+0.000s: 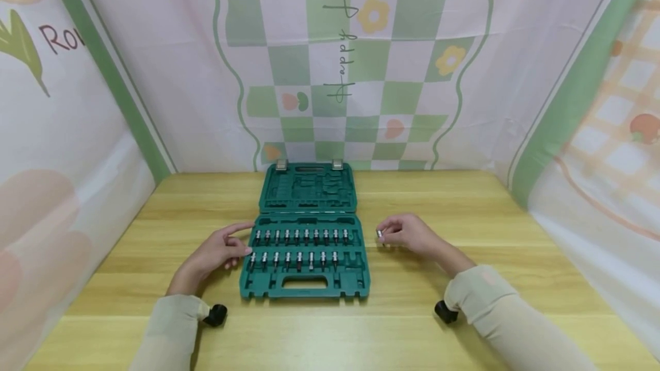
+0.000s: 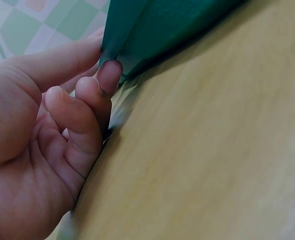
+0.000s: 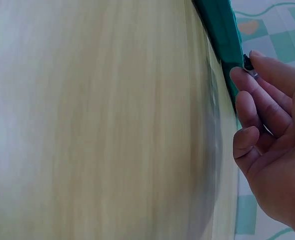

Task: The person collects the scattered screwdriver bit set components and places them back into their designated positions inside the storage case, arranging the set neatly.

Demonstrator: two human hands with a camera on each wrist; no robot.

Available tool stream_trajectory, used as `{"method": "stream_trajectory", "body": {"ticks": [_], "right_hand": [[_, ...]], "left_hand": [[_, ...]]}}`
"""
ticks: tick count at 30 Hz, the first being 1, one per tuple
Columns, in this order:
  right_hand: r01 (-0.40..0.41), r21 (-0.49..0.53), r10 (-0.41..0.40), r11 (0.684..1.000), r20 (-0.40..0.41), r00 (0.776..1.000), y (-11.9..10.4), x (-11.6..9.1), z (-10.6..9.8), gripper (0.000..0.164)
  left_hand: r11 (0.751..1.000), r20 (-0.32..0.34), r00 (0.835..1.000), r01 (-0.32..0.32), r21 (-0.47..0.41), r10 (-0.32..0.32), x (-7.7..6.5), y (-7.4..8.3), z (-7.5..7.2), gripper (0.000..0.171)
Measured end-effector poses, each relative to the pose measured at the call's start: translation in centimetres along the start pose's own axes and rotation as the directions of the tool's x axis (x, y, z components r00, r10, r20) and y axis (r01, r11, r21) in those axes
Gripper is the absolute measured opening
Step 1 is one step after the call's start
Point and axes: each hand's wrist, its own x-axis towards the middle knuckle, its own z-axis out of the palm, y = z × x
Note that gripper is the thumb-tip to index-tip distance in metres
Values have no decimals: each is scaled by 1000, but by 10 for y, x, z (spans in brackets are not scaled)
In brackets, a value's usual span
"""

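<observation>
An opened green tool case (image 1: 304, 284) lies on the table with two rows of silver socket bits (image 1: 299, 259) in its near half. By its left side is my left hand (image 1: 216, 252), index finger stretched along the edge and thumb at the case wall. The left wrist view shows the thumb against the green wall (image 2: 152, 37), the other fingers loosely bent. To the right of the case, my right hand (image 1: 409, 232) pinches a small socket bit (image 1: 380, 234) between thumb and fingertips. Its dark tip (image 3: 247, 62) shows in the right wrist view.
The raised lid (image 1: 309, 188) of the case leans back at the far side, with two metal latches on its top edge. Wooden tabletop (image 1: 309, 336) surrounds the case. Printed cloth walls (image 1: 196, 102) stand at the back and both sides.
</observation>
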Motion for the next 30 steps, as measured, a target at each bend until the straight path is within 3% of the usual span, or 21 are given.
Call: {"method": "stream_trajectory", "body": {"ticks": [30], "right_hand": [[39,47,-37,998,-40,999,-30,8,30,15]], "left_hand": [[1000,-29,1000,-7,5,7,2,-3,0,64]]}}
